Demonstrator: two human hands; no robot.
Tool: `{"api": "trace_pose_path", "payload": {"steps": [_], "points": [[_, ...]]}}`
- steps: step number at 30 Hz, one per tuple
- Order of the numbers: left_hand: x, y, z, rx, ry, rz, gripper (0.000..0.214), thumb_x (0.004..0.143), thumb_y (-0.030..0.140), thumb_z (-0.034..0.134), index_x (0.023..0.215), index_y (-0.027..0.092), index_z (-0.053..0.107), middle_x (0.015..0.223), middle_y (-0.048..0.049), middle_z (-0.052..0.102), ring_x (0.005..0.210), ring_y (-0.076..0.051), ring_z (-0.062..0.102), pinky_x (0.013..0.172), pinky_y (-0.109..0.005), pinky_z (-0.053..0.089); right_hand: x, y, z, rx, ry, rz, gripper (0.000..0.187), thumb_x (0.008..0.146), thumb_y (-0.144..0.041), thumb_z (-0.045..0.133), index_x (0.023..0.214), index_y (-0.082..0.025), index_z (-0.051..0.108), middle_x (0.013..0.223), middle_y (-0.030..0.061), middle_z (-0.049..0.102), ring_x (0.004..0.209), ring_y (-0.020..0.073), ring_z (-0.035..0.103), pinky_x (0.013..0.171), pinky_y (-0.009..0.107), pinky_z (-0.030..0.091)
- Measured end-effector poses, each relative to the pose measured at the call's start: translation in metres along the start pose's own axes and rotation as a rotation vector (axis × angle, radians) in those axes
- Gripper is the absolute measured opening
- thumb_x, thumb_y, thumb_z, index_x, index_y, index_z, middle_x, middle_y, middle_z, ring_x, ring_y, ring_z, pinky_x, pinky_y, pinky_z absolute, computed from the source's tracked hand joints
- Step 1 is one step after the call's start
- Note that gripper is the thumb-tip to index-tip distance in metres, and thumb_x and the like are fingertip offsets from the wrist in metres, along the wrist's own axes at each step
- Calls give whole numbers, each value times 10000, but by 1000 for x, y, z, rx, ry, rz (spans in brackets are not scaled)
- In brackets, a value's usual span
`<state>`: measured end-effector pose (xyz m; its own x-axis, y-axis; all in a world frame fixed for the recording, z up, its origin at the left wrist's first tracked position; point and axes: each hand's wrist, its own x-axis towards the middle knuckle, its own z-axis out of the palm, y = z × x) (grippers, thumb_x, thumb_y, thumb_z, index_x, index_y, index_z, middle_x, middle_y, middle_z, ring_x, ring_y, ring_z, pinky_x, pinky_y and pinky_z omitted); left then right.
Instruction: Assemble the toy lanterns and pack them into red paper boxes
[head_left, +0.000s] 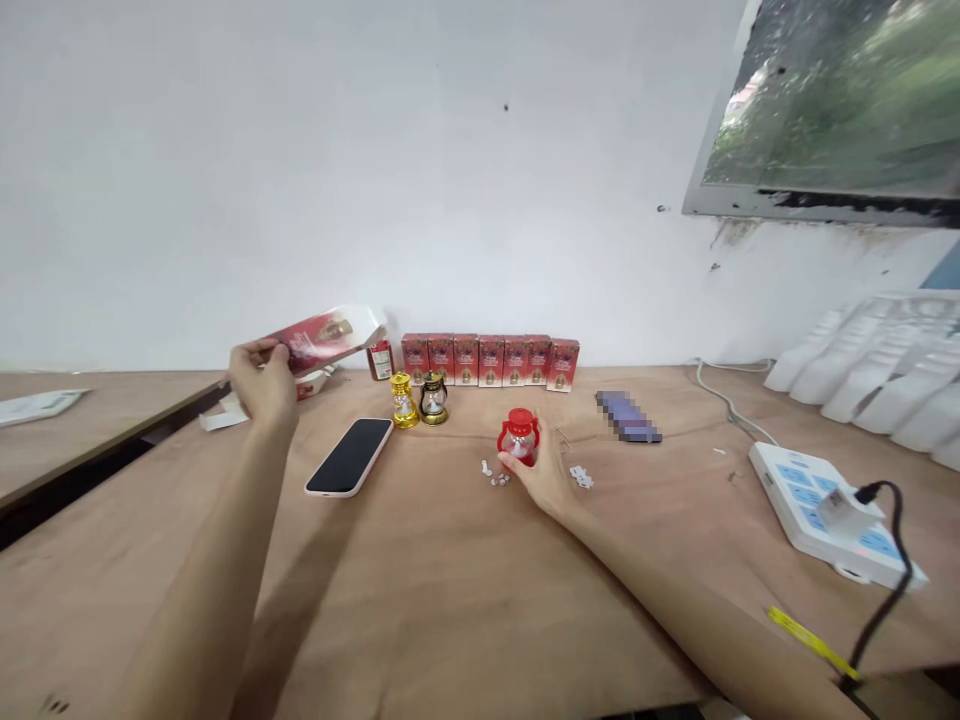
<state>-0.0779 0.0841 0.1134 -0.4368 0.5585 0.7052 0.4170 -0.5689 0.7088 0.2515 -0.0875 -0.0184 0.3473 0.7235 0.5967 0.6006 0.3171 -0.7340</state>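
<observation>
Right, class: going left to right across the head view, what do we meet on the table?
Left hand holding red carton, phone, gold lantern, black lantern, red lantern in right hand, power strip.

Two arms in view, both uncovered. The left forearm [217, 560] and right forearm [675, 590] enter at the lower frame edge already bare and stay bare to the wrists, looking long and slender through the wide lens. The left hand [262, 385] and right hand [544, 475] are bare too, with slim fingers; finer detail is too small to tell.
</observation>
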Motion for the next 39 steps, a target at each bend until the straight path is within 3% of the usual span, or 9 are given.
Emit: {"api": "trace_pose_path", "payload": {"steps": [3, 7, 13, 16, 19, 23, 29, 35, 39], "points": [[-31, 25, 2, -55, -68, -47, 93, 733, 144, 511, 824, 146, 491, 695, 40, 437, 624, -83, 421, 601, -197, 374, -9, -11, -5, -124, 55, -269, 736, 749, -415, 660, 1366, -199, 323, 1429, 166, 319, 1369, 360, 233, 1086, 610, 207], [-96, 43, -6, -188, -305, -145, 85, 706, 217, 525, 780, 185, 552, 688, 26, 507, 616, -110, 465, 557, -208, 383, -25, -24, -1, -73, -99, -509, 580, 826, -291, 583, 1360, -271, 358, 1412, 131, 373, 1327, 307, 352, 1071, 547, 321], [-146, 47, -22, -413, -673, -408, 257, 657, 362, 646, 823, 192, 548, 757, 3, 556, 587, -111, 486, 489, -209, 374, -35, -38, 4, 222, -322, -390, 507, 852, -272, 551, 1337, -249, 407, 1308, 101, 538, 1229, 250, 494, 1024, 433, 421], [-151, 52, -22, -441, -717, -530, 347, 627, 373, 698, 875, 200, 527, 784, 12, 571, 599, -111, 509, 498, -205, 385, -32, -40, 2, 284, -334, -322, 355, 841, -257, 550, 1193, -241, 506, 1300, 104, 544, 1224, 251, 496, 971, 410, 449], [-154, 56, -22, -402, -780, -545, 400, 631, 403, 701, 923, 209, 509, 791, 15, 588, 622, -126, 539, 526, -219, 413, -31, -36, 2, 305, -383, -241, 235, 795, -234, 572, 1026, -229, 530, 1120, 98, 630, 1011, 237, 610, 809, 361, 506], [-159, 50, -21, -190, -934, -310, 342, 766, 465, 556, 976, 197, 526, 904, -38, 610, 805, -192, 590, 699, -307, 482, -33, -34, 5, 321, -423, -156, 322, 689, -192, 624, 981, -229, 496, 943, 52, 649, 836, 209, 632, 731, 326, 501], [-172, 56, -25, 418, -606, 185, 322, 857, 392, 419, 1023, 161, 569, 1007, -132, 528, 1008, -312, 499, 846, -494, 419, -32, -42, 5, 313, -394, -45, 406, 707, -124, 501, 1102, -215, 482, 973, 51, 678, 882, 190, 650, 704, 287, 495], [-205, 92, -39, 377, -673, 619, 302, 838, 400, 469, 995, 159, 559, 947, -119, 555, 894, -277, 527, 738, -401, 426, -30, -46, 6, 194, -335, -42, 462, 589, -33, 431, 988, -214, 579, 936, 35, 705, 846, 187, 656, 744, 293, 493], [-229, 92, -34, 415, -766, 713, 367, 810, 345, 496, 1132, 170, 511, 1144, -157, 565, 1082, -332, 506, 924, -538, 316, -31, -47, 7, 235, -391, -52, 358, 638, -68, 477, 942, -211, 603, 870, 21, 703, 776, 175, 650, 704, 277, 497]]}}
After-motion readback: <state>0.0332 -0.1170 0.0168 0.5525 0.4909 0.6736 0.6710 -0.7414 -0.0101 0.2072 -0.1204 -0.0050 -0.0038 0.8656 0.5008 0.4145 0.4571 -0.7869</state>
